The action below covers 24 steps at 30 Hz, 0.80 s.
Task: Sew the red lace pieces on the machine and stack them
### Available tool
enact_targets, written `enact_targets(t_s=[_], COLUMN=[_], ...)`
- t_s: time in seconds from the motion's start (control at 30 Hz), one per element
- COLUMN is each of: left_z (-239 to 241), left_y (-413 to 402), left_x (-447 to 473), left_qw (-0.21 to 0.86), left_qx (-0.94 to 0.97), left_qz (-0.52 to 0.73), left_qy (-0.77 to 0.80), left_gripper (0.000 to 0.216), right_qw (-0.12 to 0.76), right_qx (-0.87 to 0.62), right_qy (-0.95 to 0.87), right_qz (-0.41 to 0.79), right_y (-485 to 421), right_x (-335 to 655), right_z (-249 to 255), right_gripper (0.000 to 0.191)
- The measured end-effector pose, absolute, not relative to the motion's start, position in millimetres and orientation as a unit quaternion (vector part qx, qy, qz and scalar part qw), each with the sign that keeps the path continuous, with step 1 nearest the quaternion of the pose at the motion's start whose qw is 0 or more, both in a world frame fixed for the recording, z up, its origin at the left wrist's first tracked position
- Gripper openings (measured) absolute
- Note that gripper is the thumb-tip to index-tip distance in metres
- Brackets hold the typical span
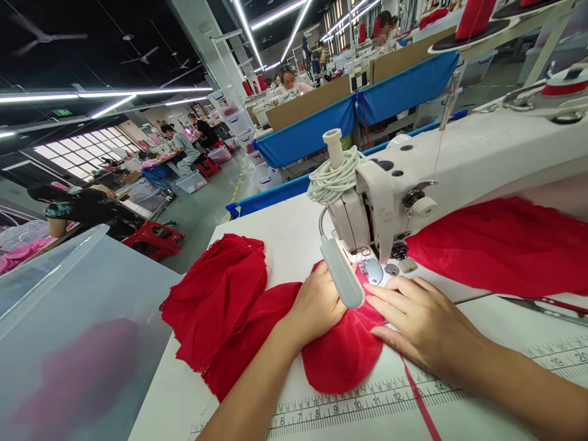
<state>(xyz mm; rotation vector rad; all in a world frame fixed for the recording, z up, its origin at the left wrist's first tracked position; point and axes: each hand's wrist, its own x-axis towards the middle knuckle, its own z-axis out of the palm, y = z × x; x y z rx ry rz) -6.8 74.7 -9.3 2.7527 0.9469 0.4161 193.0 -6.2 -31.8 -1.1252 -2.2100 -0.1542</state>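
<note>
A white sewing machine (459,165) stands on a white table (285,233). Red fabric (229,306) lies bunched on the table's left and runs under the machine's presser foot (373,269). My left hand (316,303) rests on the red fabric just left of the needle area, its fingers curled down and partly hidden behind the machine's white lamp (342,278). My right hand (425,324) lies flat with fingers stretched out, pressing the fabric edge right in front of the presser foot. More red fabric (500,245) is piled behind the machine arm.
A coil of white cord (335,177) sits on the machine head. A printed ruler (367,398) runs along the table's front edge. A translucent plastic bin (68,331) stands at the left. Other workers sit at tables in the background, behind blue cloth dividers (349,119).
</note>
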Motion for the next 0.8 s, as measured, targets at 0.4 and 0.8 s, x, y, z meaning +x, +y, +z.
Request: enact_targets(t_s=[0.4, 0.8], left_z=[-13.5, -14.3], left_y=[74.7, 74.4], left_x=[-9.0, -8.8], left_qw=[0.084, 0.064], left_qx=[0.935, 0.935], left_qz=[0.14, 0.09], left_qy=[0.314, 0.336], left_gripper=[0.03, 0.022], right_qw=[0.322, 0.311], right_qx=[-0.427, -0.428], right_qy=[-0.843, -0.846], right_qz=[-0.06, -0.062], right_y=[-5.7, -5.5], right_x=[194.4, 194.9], right_z=[-31.5, -32.3], right_gripper=[0.031, 0.028])
